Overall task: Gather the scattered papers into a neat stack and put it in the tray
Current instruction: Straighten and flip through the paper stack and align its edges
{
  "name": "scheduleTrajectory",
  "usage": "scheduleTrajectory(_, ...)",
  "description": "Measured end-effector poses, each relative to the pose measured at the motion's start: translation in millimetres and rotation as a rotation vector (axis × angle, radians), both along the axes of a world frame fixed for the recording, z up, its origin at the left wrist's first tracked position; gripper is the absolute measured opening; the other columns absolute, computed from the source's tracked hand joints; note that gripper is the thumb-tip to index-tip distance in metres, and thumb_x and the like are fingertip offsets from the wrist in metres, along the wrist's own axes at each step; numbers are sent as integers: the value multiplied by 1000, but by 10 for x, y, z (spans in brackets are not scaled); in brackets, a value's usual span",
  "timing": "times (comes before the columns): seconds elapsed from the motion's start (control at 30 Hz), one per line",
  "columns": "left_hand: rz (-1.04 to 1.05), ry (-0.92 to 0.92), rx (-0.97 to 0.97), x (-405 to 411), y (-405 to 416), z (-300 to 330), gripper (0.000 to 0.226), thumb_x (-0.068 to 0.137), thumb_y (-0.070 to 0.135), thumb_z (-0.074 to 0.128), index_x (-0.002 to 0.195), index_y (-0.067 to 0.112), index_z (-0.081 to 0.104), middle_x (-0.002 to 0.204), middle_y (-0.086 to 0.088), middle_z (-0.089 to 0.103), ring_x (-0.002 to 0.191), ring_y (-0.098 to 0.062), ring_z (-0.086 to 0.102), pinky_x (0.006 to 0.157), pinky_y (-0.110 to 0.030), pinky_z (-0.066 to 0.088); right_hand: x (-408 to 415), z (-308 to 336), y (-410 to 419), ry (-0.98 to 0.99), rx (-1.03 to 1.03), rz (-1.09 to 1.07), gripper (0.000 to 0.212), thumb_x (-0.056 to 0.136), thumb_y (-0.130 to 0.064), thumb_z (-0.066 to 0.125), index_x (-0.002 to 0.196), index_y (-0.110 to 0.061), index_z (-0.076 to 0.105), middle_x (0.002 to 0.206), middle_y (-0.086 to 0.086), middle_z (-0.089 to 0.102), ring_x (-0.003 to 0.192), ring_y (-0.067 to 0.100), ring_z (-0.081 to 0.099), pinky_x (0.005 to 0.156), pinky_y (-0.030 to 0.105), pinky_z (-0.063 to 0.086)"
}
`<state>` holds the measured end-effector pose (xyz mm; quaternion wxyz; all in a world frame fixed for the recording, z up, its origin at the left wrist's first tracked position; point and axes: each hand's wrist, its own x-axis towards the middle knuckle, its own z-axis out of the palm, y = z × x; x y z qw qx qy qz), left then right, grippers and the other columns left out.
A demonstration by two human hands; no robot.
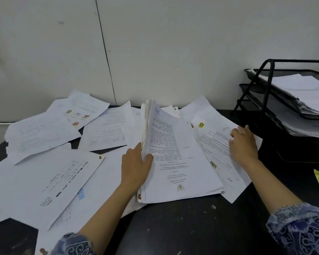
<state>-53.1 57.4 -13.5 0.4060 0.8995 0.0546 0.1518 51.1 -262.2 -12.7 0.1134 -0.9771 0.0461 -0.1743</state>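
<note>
I see the left hand [136, 163] gripping the stack [175, 162] by its left edge, tilted up off the black counter [182, 227]. Right hand [244, 144] lies flat, fingers spread, on a sheet [219, 144] beside it. Loose papers [44, 177] scattered left. Tray [261, 85] far right, holding paper.

Matt white paper sheets [44, 181] – dark, scuffed tabletop [182, 227] – black metal mesh tray [265, 92].
</note>
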Motion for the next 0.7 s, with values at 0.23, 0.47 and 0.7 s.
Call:
scheduleTrajectory(0.23, 48, 85, -67, 192, -80, -193, 28, 92, 34, 52, 116, 20, 54, 108, -8, 58, 103, -27, 53, 91, -43, 48, 302, -28, -71, 134, -200, -72, 30, 99, -20, 41, 126, -9, 48, 150, 22, 32, 144, 39, 13, 115, 49, 18)
scheduleTrajectory(0.47, 139, -104, 339, 169, -114, -194, 17, 88, 24, 57, 100, 11, 58, 99, -1, 54, 112, -29, 46, 102, -34, 25, 445, 46, -5, 275, -59, -205, 39, 96, -30, 42, 127, -7, 46, 132, 24, 47, 121, 40, 44, 104, 45, 32)
scheduleTrajectory(0.7, 123, -126, 520, 142, -169, -160, 32, 87, 20, 56, 114, 3, 60, 122, -11, 54, 141, -35, 25, 119, -51, 2, 511, 142, -30, 241, 157, -206, 67, 81, -44, 68, 128, -8, 37, 135, 24, 36, 124, 42, 36, 99, 52, 35)
